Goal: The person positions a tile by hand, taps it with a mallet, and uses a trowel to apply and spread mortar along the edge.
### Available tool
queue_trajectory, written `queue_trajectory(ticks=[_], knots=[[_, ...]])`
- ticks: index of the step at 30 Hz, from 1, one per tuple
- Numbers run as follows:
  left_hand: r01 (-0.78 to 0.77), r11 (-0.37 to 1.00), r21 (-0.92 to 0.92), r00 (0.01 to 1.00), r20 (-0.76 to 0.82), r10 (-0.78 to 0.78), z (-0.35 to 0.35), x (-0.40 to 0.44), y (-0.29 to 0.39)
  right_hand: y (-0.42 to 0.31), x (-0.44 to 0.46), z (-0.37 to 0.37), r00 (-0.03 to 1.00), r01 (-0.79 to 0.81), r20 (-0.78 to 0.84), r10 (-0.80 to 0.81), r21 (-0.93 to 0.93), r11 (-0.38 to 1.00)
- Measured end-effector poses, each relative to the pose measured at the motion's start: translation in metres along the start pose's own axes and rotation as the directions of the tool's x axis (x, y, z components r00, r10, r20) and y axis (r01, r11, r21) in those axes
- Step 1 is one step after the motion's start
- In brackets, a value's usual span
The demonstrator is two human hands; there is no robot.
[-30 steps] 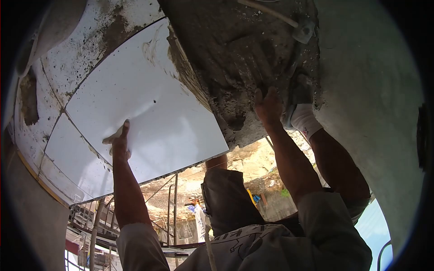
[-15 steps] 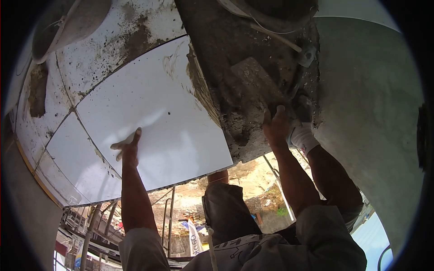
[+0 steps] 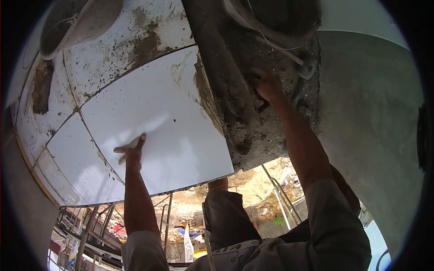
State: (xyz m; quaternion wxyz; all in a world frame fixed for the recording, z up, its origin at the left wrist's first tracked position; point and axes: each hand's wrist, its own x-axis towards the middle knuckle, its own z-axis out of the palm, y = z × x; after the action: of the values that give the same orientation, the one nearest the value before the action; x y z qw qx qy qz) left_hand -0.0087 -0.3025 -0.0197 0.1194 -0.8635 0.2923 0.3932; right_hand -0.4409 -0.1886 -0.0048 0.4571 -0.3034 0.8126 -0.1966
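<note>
My left hand (image 3: 132, 151) lies with its fingers spread on a large white tile (image 3: 181, 144). Grey mortar is smeared along the tile's right edge. My right hand (image 3: 270, 88) is closed on a flat trowel (image 3: 239, 74), its long blade tilted and seen nearly edge-on. This trowel is over the dark, rough mortar bed (image 3: 244, 140) to the right of the tile. The fingers around its handle are partly in shadow.
A bucket (image 3: 239, 16) with a wire handle stands at the top right, near a stick (image 3: 287, 54). Another bucket (image 3: 90, 27) stands top left. A grey wall (image 3: 370, 117) bounds the right. Scaffold poles (image 3: 86, 239) show below the floor edge.
My right hand has moved up and slightly left with the trowel, whose blade has turned from flat view to edge-on. My left hand stays on the tile. The view has shifted slightly.
</note>
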Motion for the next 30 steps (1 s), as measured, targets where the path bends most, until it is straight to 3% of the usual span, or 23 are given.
queue_trajectory(ticks=[2, 4, 8, 11, 13, 14, 16, 17, 19, 24, 27, 30], knots=[[0.004, 1.0, -0.002, 1.0, 0.004, -0.004, 0.0, -0.002, 0.001, 0.007, 0.015, 0.006, 0.993, 0.084, -0.081, -0.083, 0.018, 0.996], [0.002, 1.0, -0.002, 1.0, 0.007, -0.002, 0.0, -0.001, 0.0, 0.005, 0.03, 0.008, 0.998, 0.046, 0.028, -0.047, 0.051, 0.998], [-0.007, 1.0, 0.017, 1.0, -0.01, 0.007, -0.002, -0.006, 0.003, -0.003, 0.05, 0.015, 0.999, 0.006, -0.037, -0.004, 0.075, 0.997], [0.017, 0.999, 0.035, 1.0, -0.009, -0.017, -0.001, -0.003, 0.004, -0.001, 0.076, 0.02, 0.994, 0.101, 0.021, -0.103, 0.09, 0.991], [0.018, 0.999, 0.047, 1.0, -0.02, -0.017, -0.001, 0.0, 0.001, -0.013, 0.079, 0.021, 0.979, 0.201, 0.059, -0.196, -0.085, 0.976], [0.014, 0.999, 0.048, 1.0, -0.028, -0.013, -0.001, 0.001, 0.0, -0.01, 0.079, 0.023, 0.979, 0.2, 0.062, -0.195, -0.083, 0.976], [0.008, 0.999, 0.044, 0.999, -0.034, -0.006, 0.001, 0.006, -0.002, -0.003, 0.078, 0.026, 0.916, 0.399, 0.138, -0.377, -0.202, 0.895], [-0.003, 1.0, 0.02, 1.0, -0.028, 0.003, 0.002, 0.012, -0.006, 0.001, 0.075, 0.026, 0.914, 0.404, 0.136, -0.383, -0.206, 0.891], [-0.015, 1.0, -0.004, 1.0, -0.02, 0.015, 0.002, 0.016, -0.008, 0.005, 0.047, 0.03, 0.973, 0.193, 0.157, -0.169, -0.151, 0.969], [-0.002, 1.0, -0.005, 1.0, 0.003, 0.002, 0.001, 0.021, -0.011, 0.062, -0.013, 0.039, 0.957, 0.207, 0.212, -0.2, -0.013, 0.978], [0.02, 1.0, 0.019, 1.0, -0.007, -0.02, 0.0, 0.015, -0.006, 0.049, -0.021, 0.025, 0.964, 0.22, 0.162, -0.211, -0.045, 0.974], [0.0, 0.999, -0.044, 1.0, 0.007, 0.001, 0.002, 0.017, -0.009, 0.036, 0.024, 0.025, 0.987, 0.157, 0.012, -0.159, 0.106, 0.982]])
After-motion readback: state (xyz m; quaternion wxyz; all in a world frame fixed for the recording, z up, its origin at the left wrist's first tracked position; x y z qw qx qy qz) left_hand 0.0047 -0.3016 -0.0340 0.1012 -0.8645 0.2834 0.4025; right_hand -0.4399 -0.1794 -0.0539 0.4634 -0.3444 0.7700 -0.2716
